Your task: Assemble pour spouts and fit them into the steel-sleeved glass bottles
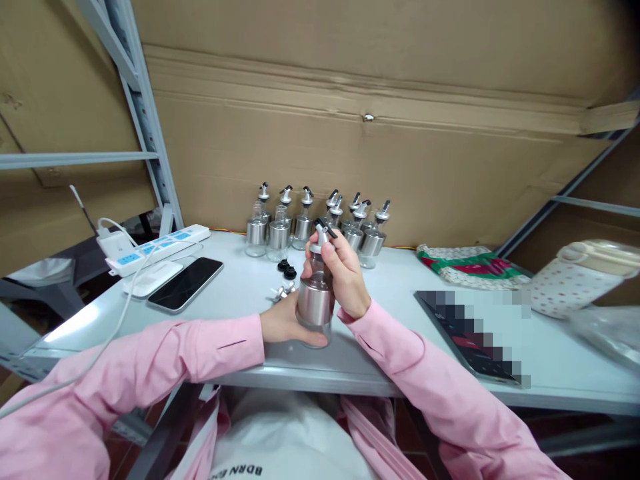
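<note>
A glass oil bottle (pixel 316 300) with a steel band stands upright near the table's front edge. My left hand (pixel 290 325) is wrapped round its lower part, thumb across the glass base. At the top, my right hand (pixel 345 270) closes its fingers round the neck and the pour spout (pixel 321 233), which has a black flip lever. Just left of the bottle lie small silver-coloured spout parts (pixel 283 291), partly hidden by my left hand. Behind them are black stoppers (pixel 287 269).
Several like bottles (pixel 303 227) line the back; two bottles (pixel 279 237) at front left show no spout. To the left lie a phone (pixel 186 285) and a power strip (pixel 159 250). A folded cloth (pixel 470 265), a partly pixelated dark flat item (pixel 465 337) and a dotted container (pixel 575 280) are right.
</note>
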Tool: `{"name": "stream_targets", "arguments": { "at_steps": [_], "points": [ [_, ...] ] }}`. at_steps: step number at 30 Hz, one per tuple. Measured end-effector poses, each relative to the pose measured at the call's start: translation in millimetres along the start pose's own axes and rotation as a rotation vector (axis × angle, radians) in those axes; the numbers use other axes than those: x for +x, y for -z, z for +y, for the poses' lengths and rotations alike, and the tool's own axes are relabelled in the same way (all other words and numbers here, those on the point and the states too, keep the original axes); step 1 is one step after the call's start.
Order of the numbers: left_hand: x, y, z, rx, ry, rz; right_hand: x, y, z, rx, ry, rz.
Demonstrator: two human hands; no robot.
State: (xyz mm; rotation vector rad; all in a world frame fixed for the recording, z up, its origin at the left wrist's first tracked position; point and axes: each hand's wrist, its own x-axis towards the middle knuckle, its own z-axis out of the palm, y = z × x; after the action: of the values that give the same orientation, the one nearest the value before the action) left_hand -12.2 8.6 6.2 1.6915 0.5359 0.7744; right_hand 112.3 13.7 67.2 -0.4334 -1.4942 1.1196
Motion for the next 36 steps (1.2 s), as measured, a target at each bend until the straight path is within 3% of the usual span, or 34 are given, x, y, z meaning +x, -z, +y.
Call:
{"name": "stream_targets", "arguments": {
  "at_steps": [11,21,27,29,33,36],
  "points": [
    [0,-0.9,4,0.034,0.045,-0.024,6,3,-1,0.022,-0.088,0.014],
    [-1,0.8,-5,0.010,0.052,-0.051,12,5,-1,0.070,-0.112,0.020],
    [-1,1.7,-5,-0.035,0.115,-0.011,23,24,-2,0.039,0.100,0.181],
    [-1,1.4,-4,-0.055,0.121,-0.013,23,34,-11,-0.037,0.130,0.112],
    [-2,0.9,-2,-0.077,0.131,-0.014,18,45,-30,-0.432,-0.027,-0.260],
    [-2,0.9,-3,-0.092,0.129,0.002,17,47,-36,-0.656,-0.033,-0.336]
  ]
}}
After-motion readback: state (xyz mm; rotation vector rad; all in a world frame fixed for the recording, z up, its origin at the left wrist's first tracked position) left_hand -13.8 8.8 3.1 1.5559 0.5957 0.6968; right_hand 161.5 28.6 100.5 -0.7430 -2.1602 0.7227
